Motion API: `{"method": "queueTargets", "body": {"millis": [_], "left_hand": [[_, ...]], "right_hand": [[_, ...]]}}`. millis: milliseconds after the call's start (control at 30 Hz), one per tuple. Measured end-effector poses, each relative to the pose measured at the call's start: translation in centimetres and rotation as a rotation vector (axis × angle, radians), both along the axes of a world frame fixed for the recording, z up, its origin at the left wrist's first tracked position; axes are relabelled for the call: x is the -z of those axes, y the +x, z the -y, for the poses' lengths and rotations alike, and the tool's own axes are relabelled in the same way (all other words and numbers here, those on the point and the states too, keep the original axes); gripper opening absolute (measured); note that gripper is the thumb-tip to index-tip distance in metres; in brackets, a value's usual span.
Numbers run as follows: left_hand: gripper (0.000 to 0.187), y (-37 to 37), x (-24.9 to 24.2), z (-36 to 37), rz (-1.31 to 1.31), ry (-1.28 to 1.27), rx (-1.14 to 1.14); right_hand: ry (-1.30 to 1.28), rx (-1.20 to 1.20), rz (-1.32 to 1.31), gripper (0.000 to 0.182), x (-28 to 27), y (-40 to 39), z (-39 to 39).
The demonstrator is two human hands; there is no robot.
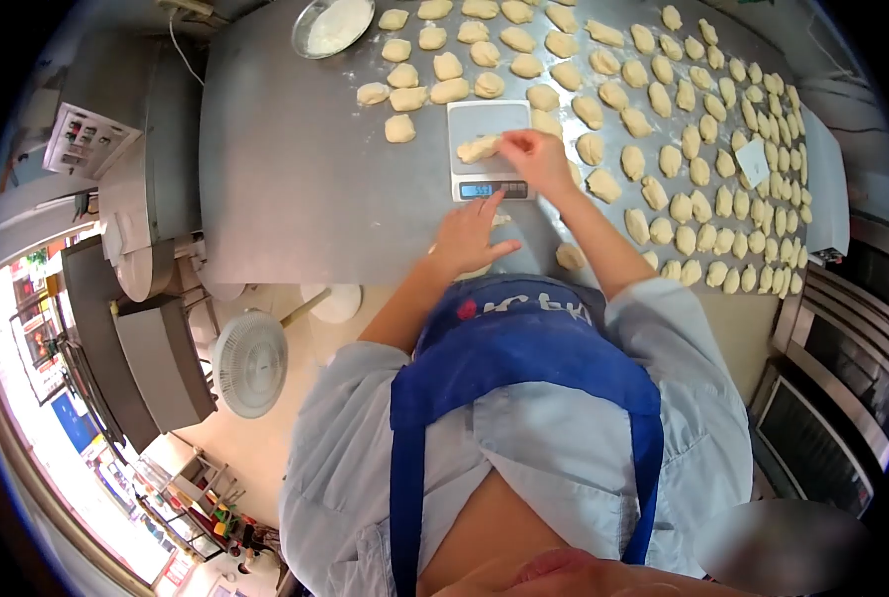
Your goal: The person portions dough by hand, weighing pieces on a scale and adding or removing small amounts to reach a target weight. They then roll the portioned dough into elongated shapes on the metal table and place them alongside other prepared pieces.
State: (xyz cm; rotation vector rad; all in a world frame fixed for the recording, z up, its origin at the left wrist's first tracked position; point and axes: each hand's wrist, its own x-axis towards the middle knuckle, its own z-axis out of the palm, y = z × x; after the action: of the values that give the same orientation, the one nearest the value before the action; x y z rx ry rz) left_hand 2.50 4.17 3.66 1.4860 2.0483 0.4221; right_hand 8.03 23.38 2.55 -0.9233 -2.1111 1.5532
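A white digital scale [489, 149] stands on the steel table [295, 179], its blue display lit. A piece of dough [476, 149] lies on its platform. My right hand [536, 157] rests on the scale's right side, fingers touching that dough piece. My left hand [469, 237] lies flat, fingers spread, on the table in front of the scale, over a pale lump of dough [476, 271] that it mostly hides. Another dough piece [570, 257] sits by my right forearm.
Several rows of portioned dough pieces [683, 149] cover the table's far and right parts. A metal bowl of flour [333, 26] stands at the back. A white scraper [753, 161] lies among the pieces. A machine [116, 149] and a fan [250, 363] stand left; ovens [842, 378] right.
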Motion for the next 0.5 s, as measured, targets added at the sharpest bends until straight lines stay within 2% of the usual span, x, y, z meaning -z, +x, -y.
{"method": "queueTargets", "body": {"millis": [33,100,133,200,233,267,300,333,367,400,433,500], "left_hand": [[0.082,0.4,0.4,0.5,-0.02,0.049,-0.043],[0.082,0.7,1.9,1.8,-0.042,0.094,-0.087],[0.078,0.8,2.9,2.4,-0.063,0.176,-0.109],[0.075,0.7,3.9,3.2,-0.085,0.261,-0.138],[0.071,0.6,3.8,3.6,-0.092,0.112,-0.206],[0.067,0.7,3.7,3.9,-0.097,-0.041,-0.271],[0.067,0.7,3.1,3.9,-0.098,-0.043,-0.274],[0.063,0.7,2.2,3.6,-0.123,-0.124,-0.277],[0.059,0.7,1.8,3.4,-0.148,-0.203,-0.279],[0.059,0.6,2.3,3.4,-0.148,-0.201,-0.28],[0.056,0.7,3.0,3.4,-0.152,-0.182,-0.286],[0.053,0.6,4.0,3.2,-0.153,-0.154,-0.293]], "right_hand": [[-0.001,-0.006,-0.005,0.03,0.9,-0.4,-0.9],[0.26,-0.17,0.082,0.029,2.0,-1.0,-1.6],[0.26,-0.172,0.08,0.029,2.7,-1.2,-1.4],[0.47,-0.175,0.07,0.021,3.1,-1.6,-1.0],[0.469,-0.182,0.069,0.021,2.8,-1.7,-0.7],[0.605,-0.05,0.07,0.02,2.6,-1.6,-0.1],[0.739,0.086,0.071,0.019,1.8,-1.5,0.5],[0.738,0.085,0.068,0.019,1.0,-1.5,1.3],[0.627,0.146,-0.031,0.027,0.2,-1.4,2.2],[0.517,0.204,-0.129,0.037,-0.4,-1.0,2.9],[0.521,0.203,-0.129,0.037,-0.5,0.1,3.6],[0.337,-0.442,-0.057,0.057,-0.1,2.8,4.8]]}}
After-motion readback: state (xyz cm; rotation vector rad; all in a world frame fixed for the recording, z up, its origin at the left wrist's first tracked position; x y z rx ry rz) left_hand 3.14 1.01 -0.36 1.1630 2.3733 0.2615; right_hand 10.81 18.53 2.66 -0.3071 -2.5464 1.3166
